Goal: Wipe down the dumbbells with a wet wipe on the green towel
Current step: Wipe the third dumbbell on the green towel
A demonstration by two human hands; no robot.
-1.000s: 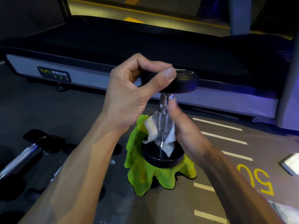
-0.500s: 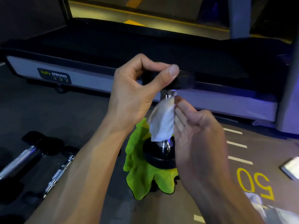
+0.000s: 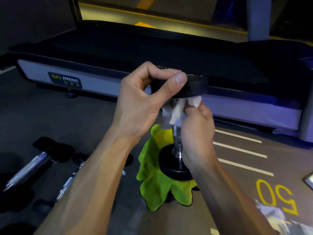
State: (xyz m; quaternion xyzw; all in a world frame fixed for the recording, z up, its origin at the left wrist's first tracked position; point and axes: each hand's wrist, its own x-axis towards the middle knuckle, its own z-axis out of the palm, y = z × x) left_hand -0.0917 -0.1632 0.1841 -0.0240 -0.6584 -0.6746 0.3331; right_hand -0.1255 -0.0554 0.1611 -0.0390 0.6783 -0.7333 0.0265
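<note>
A black-ended dumbbell with a chrome metal handle [image 3: 176,143] is stood upright on end on a crumpled lime-green microfibre towel [image 3: 155,185], which is spread on the grey rubber floor [image 3: 94,119]. The upper black disc of the dumbbell is pinched at its rim by the left hand [image 3: 144,102], with the thumb laid across the near edge and the curled fingers [image 3: 162,72] closed over the top. A crumpled white wet wipe [image 3: 179,109] is pressed against the top of the chrome handle, just under the upper disc, and is gripped by the right hand [image 3: 196,133], whose fingers are closed on the wipe and wrapped partly around the handle. The lower black disc is seen resting on the towel, partly hidden by the right wrist.

Toward the left edge of the floor, two further chrome-handled dumbbells with black ends [image 3: 28,168] are laid on their sides, well apart from the towel. Behind the hands, a black-decked treadmill with a grey side rail [image 3: 101,80] is stood along the far side of the floor. White painted stripes [image 3: 240,150] and a yellow painted number 50 [image 3: 276,197] are marked on the floor to the right.
</note>
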